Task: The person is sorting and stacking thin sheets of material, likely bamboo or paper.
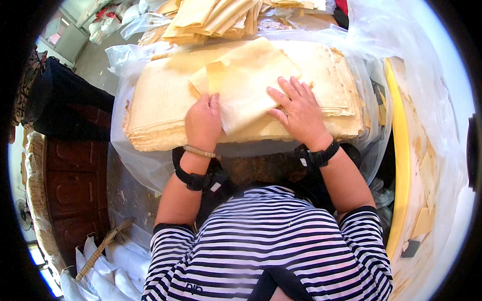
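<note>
A thick stack of thin, pale-yellow sheets with ragged edges lies before me; whether they are paper or a dried food skin I cannot tell. On top is a folded pale-yellow sheet, set at a slant, with a darker flap at its upper left. My left hand is closed on the left edge of this folded sheet, thumb up and fingers curled. Lying over its right side, my right hand has the fingers spread and the palm down, holding nothing.
More folded yellow sheets are piled beyond the stack. Clear plastic film hangs around the stack. To the right runs a yellow-edged surface with scraps. White sacks lie lower left. A person in dark clothes is at the left.
</note>
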The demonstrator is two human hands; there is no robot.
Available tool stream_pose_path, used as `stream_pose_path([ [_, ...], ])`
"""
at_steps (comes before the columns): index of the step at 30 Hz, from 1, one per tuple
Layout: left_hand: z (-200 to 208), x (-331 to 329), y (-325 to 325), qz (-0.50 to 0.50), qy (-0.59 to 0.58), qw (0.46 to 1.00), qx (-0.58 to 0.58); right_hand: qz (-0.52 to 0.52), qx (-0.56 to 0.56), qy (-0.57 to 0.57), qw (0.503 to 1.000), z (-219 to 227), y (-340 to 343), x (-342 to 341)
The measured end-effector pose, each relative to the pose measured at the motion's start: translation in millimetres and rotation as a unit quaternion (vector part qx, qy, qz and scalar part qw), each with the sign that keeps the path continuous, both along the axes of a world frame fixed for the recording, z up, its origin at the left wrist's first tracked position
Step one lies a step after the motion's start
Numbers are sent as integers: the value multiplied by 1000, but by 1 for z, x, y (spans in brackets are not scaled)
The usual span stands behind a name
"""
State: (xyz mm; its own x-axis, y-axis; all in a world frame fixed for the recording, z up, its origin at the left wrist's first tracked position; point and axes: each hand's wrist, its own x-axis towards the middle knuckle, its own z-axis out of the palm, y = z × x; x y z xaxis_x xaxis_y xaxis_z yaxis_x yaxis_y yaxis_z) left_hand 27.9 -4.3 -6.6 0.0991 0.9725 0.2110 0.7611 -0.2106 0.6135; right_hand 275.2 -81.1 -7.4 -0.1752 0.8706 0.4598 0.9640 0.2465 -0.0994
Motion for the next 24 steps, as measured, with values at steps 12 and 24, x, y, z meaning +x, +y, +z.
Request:
stream_pose_path([
  [12, 5, 24, -35, -224, 162, 938, 212, 0, -55, -55, 997, 31, 9, 10],
  [24, 24, -56, -18, -370, -116, 922, 18, 196, -6, 27, 980, 56, -2, 52],
])
